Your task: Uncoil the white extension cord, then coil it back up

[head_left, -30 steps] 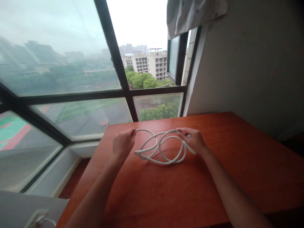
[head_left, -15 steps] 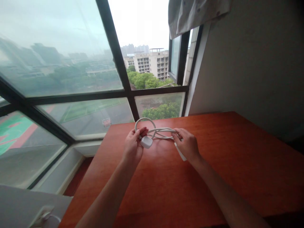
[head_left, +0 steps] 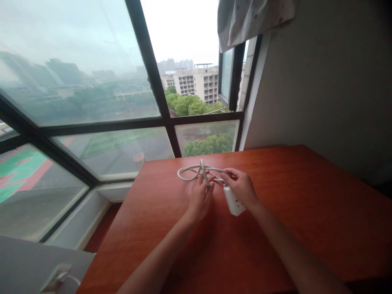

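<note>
A white extension cord is bunched in loops above the table, between my two hands. My right hand [head_left: 240, 185] pinches the gathered loops of white cable [head_left: 185, 178] at their right end. Below its fingers hangs the white socket block [head_left: 234, 202], tilted, with dark outlet holes on its face. My left hand [head_left: 200, 194] is closed on a stretch of the cable that arches up over the loops. The white plug is hidden from view, perhaps behind my left hand.
The reddish-brown wooden table [head_left: 171, 249] lies under both hands. Dark-framed windows [head_left: 128, 126] stand beyond its far edge. A grey wall [head_left: 318, 81] is on the right, a curtain [head_left: 254, 20] hangs above, and a wall socket with a plug [head_left: 59, 277] is at lower left.
My left hand has moved right, toward my right hand, carrying the cable end over the loops. The plug has gone out of sight. The socket block has turned, showing its outlet face.
</note>
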Demonstrator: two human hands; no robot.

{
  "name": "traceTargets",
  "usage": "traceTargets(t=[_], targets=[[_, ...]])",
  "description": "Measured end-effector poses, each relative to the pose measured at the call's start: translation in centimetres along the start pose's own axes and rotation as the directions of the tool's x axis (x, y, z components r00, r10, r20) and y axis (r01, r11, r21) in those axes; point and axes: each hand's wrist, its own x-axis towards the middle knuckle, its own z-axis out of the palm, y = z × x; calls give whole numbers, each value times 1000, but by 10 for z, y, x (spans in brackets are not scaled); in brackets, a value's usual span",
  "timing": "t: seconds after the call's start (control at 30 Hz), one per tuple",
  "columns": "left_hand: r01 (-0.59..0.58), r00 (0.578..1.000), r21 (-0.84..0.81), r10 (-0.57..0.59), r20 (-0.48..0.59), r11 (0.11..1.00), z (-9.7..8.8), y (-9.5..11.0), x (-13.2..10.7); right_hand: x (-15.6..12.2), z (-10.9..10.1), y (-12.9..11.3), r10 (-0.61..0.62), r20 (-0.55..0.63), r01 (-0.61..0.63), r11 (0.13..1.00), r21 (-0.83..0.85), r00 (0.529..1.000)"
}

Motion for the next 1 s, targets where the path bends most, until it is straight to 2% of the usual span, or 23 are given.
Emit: traceTargets(t=[0.07, 0.1, 0.23, 0.33, 0.43, 0.53, 0.6, 0.7, 0.8, 0.9, 1.0], targets=[[11, 999, 59, -8, -45, 998, -1, -7, 8, -3, 4, -1, 1, 69, -4, 999, 50, 998], [36, 997, 33, -33, -68, 999, -1, -10, 11, -4, 6, -1, -3, 98, -4, 998, 63, 995], [123, 979, -296, -165, -121, 947, 6, -15, 15, -9, 13, -2, 10, 152, -27, 994, 110, 988], [196, 939, -543, -315, -135, 816, 17, -17, 13, -13, 19, -3, -5, 171, -21, 988, 151, 985], [219, 871, -726, -465, -156, 652, 24, -16, 13, -19, 28, -3, -13, 207, -21, 986, 163, 978], [231, 818, -854, -569, -89, 466, 22, -14, 15, -25, 36, -4, -80, 244, 54, 992, 113, 966], [264, 807, -896, -591, 3, 356, 15, -13, 16, -27, 39, -4, -166, 264, 158, 986, 49, 950], [312, 806, -912, -582, 105, 267, 4, -12, 16, -26, 37, -4, -268, 318, 289, 957, -18, 910], [331, 804, -917, -576, 149, 225, -2, -12, 16, -23, 30, -2, -318, 380, 373, 924, -81, 869], [327, 807, -922, -569, 158, 207, -5, -12, 16, -22, 24, 1, -338, 406, 428, 890, -155, 849], [301, 821, -934, -551, 151, 191, -7, -12, 17, -21, 17, 2, -389, 439, 492, 857, -149, 810]])
